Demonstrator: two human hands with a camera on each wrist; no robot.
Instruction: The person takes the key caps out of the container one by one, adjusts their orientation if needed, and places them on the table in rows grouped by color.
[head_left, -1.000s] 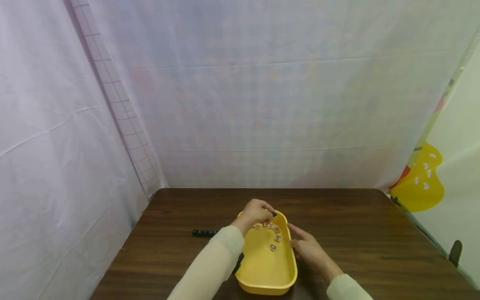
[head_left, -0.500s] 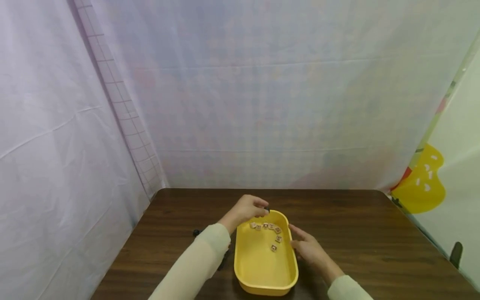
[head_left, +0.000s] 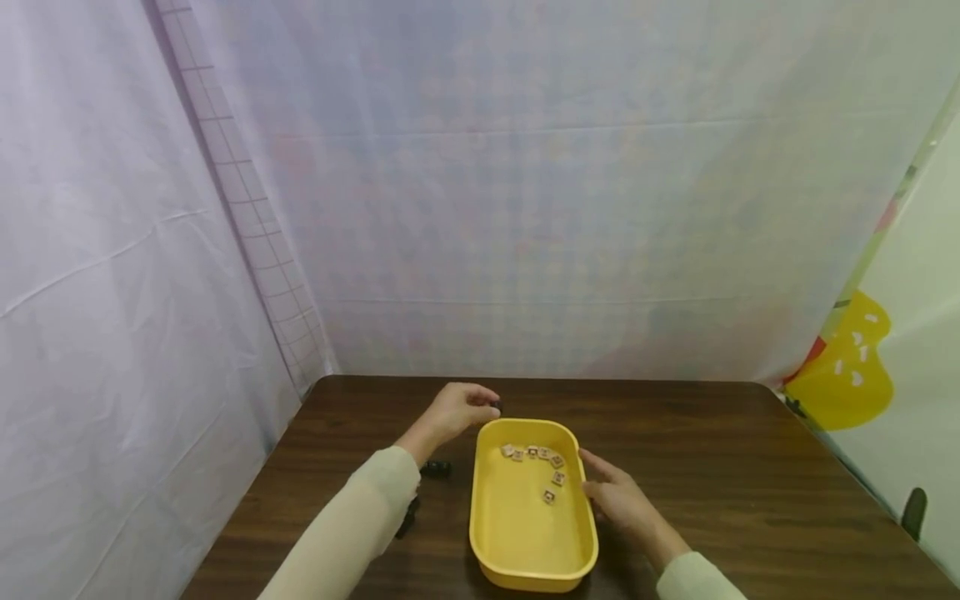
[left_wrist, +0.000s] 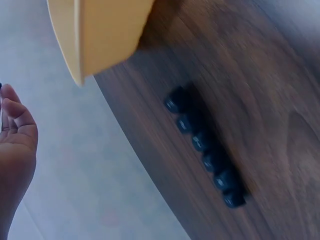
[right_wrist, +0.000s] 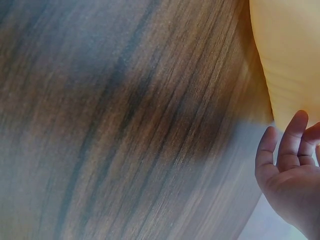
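My left hand (head_left: 453,408) pinches a small black piece (head_left: 497,406) between thumb and fingers, at the far left corner of a yellow tray (head_left: 517,533). Too little of that piece shows to tell its kind. Against the tray's right wall rests my right hand (head_left: 618,497), fingers extended; the right wrist view shows its fingertips (right_wrist: 299,120) at the yellow side. Several small beige square pieces with dark markings (head_left: 543,453) lie inside the tray, mostly toward its far end. A row of glossy black rounded blocks (left_wrist: 205,147) lies on the table below my left forearm.
Left of the tray, a black strip (head_left: 437,469) and another dark strip (head_left: 407,518) are partly covered by my left sleeve (head_left: 352,508). The dark wood table (head_left: 720,467) ends at a pale curtain (head_left: 525,208) behind it.
My left hand has moved left from over the tray's far end to outside its far left corner, still pinching the black piece. My right hand has stayed at the tray's side.
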